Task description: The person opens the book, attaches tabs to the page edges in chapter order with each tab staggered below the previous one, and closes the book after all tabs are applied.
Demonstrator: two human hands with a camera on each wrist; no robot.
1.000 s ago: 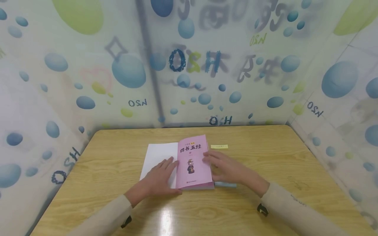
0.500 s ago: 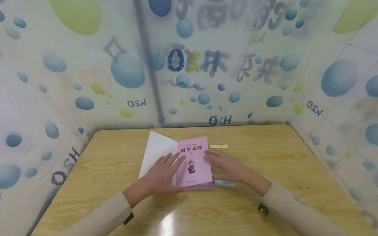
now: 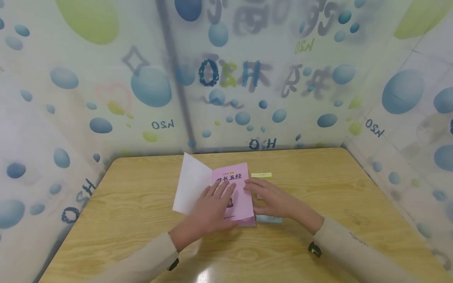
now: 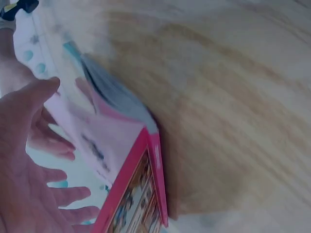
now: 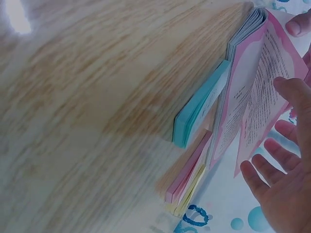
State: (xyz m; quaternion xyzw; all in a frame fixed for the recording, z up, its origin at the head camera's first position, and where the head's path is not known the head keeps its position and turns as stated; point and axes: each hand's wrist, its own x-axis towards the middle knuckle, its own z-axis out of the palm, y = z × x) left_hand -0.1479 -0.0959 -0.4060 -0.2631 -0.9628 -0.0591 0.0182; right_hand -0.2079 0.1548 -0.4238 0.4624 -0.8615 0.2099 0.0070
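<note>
A book lies on the wooden table, its pink title page (image 3: pixel 238 200) showing and its front cover (image 3: pixel 192 184) standing tilted up on the left, white inside toward me. The cover's outer side (image 4: pixel 138 199) has a pink-red border and a picture. My left hand (image 3: pixel 209 210) is over the left part of the page beside the cover, fingers spread, hiding part of the printed figure. At the page's right edge is my right hand (image 3: pixel 274 200), fingers loosely bent. The right wrist view shows its thumb (image 5: pixel 291 90) in front of the raised page's printed underside (image 5: pixel 265 92), the other fingers spread.
To the book's right are a yellow sticky-note pad (image 3: pixel 261 175), a pink one (image 5: pixel 187 170) and a blue one (image 5: pixel 199 111). The wooden table (image 3: pixel 141 188) meets a wall (image 3: pixel 226 129) with blue and green drop shapes behind it.
My left hand has moved right, over the title page. The cover has risen from lying flat to standing tilted. My right hand has hardly moved.
</note>
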